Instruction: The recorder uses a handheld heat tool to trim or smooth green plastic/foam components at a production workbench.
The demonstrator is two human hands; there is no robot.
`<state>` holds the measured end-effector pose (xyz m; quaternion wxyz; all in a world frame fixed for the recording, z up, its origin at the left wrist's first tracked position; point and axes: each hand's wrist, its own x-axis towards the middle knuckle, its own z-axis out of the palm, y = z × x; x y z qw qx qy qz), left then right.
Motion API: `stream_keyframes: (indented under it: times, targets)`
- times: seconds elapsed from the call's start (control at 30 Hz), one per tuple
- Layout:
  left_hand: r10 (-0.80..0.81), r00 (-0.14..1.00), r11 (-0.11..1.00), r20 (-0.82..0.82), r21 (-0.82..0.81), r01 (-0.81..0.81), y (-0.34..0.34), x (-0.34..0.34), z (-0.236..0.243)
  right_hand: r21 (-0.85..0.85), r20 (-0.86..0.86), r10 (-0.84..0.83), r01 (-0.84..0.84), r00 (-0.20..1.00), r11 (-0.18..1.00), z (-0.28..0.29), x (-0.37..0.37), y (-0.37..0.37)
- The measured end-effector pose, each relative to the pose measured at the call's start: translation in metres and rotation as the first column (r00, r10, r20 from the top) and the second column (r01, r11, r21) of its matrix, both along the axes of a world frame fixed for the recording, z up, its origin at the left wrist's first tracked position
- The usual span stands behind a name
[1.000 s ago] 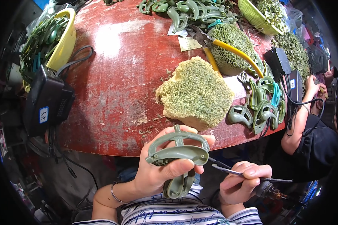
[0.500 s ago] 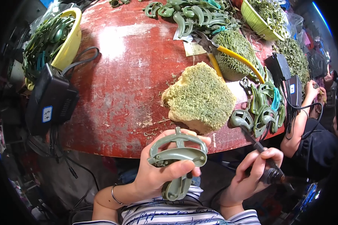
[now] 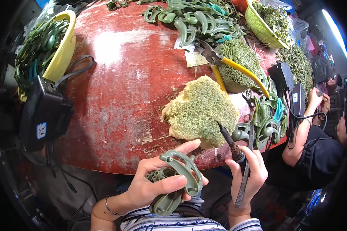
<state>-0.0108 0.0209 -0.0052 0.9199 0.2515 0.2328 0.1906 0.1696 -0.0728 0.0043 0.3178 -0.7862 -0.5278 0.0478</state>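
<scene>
My left hand is closed around green molded plastic parts, tilted at the table's front edge. My right hand is closed on a dark pen-like hot iron and a long flat metal file. The iron's pointed tip lies over, perhaps against, a rough yellow-green foam block; contact is hard to tell. Right of the block lies a heap of green plastic pieces.
On the red table are yellow-handled pliers, a yellow tub, black boxes with cables, a textured pad, more parts and a green basket. A co-worker is at the right.
My right hand has brought the iron's tip up to the foam block, with the file now angled upright. My left hand has tilted the green parts sideways.
</scene>
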Motion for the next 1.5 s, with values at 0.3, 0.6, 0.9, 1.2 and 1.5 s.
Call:
stream_keyframes:
  times: [0.3,0.6,0.9,1.2,1.5]
  targets:
    - [-0.056,0.989,0.941,0.137,-0.323,0.098,0.011,0.000,-0.001,0.054,-0.130,-0.034,0.041,0.991,0.998,-0.015,-0.004,-0.016]
    - [-0.087,0.985,0.943,0.148,-0.305,0.130,0.013,-0.004,0.001,0.049,-0.019,0.258,-0.256,0.966,0.965,-0.029,-0.002,-0.004]
    - [-0.085,0.989,0.943,0.119,-0.312,0.118,0.013,-0.005,-0.001,0.017,-0.060,0.284,-0.283,0.957,0.959,-0.027,-0.001,0.002]
    - [-0.110,0.991,0.933,0.072,-0.336,0.128,0.014,-0.004,0.001,-0.004,-0.090,0.256,-0.257,0.963,0.966,-0.026,-0.001,0.001]
    - [-0.113,0.991,0.929,0.064,-0.347,0.129,0.015,-0.004,0.003,-0.014,-0.072,0.255,-0.256,0.964,0.967,-0.025,-0.001,0.004]
